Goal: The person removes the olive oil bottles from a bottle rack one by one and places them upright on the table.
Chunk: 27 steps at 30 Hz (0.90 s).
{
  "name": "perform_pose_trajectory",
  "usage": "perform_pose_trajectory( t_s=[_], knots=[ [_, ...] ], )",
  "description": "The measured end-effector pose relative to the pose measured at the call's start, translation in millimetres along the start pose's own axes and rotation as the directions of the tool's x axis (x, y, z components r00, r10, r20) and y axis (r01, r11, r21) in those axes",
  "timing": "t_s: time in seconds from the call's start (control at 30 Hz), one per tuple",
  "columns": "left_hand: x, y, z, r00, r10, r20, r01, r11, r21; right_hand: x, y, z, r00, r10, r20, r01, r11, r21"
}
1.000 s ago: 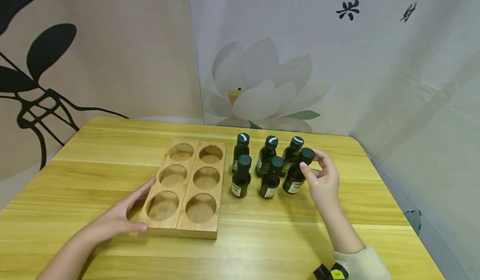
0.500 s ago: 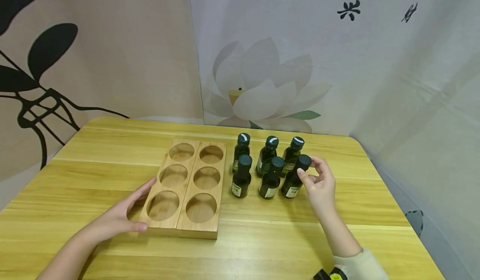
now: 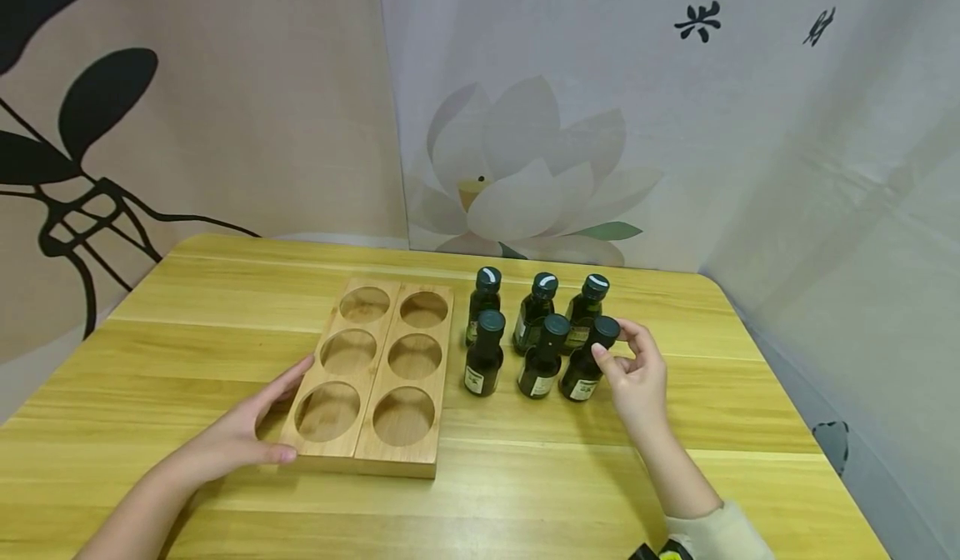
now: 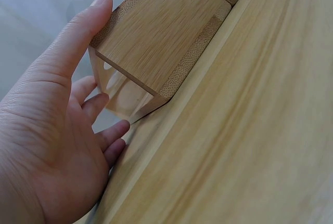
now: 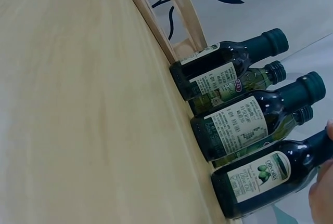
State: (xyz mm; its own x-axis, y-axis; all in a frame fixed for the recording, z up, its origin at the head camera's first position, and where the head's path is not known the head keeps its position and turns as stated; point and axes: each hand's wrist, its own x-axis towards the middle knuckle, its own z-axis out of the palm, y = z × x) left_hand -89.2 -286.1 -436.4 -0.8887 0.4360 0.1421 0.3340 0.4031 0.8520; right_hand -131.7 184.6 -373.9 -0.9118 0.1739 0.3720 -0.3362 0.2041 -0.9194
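The right hand point(image 3: 637, 377) has its fingers point(image 3: 609, 358) pinching the cap of the front-right olive oil bottle point(image 3: 587, 362), which leans slightly among six bottles near the bench's point(image 3: 525, 493) far right corner. A grip that high could let the tilted bottle swing into the middle front bottle point(image 3: 543, 357) just beside it and topple the row. The left hand point(image 3: 240, 435), fingers point(image 4: 78, 42) straight and relaxed, rests against the near left corner of the wooden six-hole tray point(image 3: 382, 368); a nudge there might skew it.
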Motion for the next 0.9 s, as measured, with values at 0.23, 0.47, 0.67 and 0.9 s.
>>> perform_pose_trajectory(
  t_s=[0.23,0.47,0.67,0.9],
  knots=[
    [1.0,-0.1,-0.5,1.0,-0.005,-0.005,0.005,1.0,0.001,-0.1,3.4,0.4,1.0,-0.03,-0.002,0.03,0.999,0.02],
    [1.5,-1.9,-1.3,1.0,-0.01,-0.002,0.01,1.0,0.005,-1.4,3.5,-0.4,1.0,-0.023,0.004,0.023,1.0,0.007],
    [0.9,-2.7,-1.6,1.0,-0.005,0.0,0.005,1.0,0.0,-2.7,7.3,-6.3,1.0,-0.006,0.021,0.006,0.999,-0.033],
    [0.4,2.6,-3.1,1.0,-0.011,0.0,0.011,0.999,-0.047,3.5,27.7,-24.0,0.997,-0.045,0.059,0.048,0.997,-0.06]
  ],
)
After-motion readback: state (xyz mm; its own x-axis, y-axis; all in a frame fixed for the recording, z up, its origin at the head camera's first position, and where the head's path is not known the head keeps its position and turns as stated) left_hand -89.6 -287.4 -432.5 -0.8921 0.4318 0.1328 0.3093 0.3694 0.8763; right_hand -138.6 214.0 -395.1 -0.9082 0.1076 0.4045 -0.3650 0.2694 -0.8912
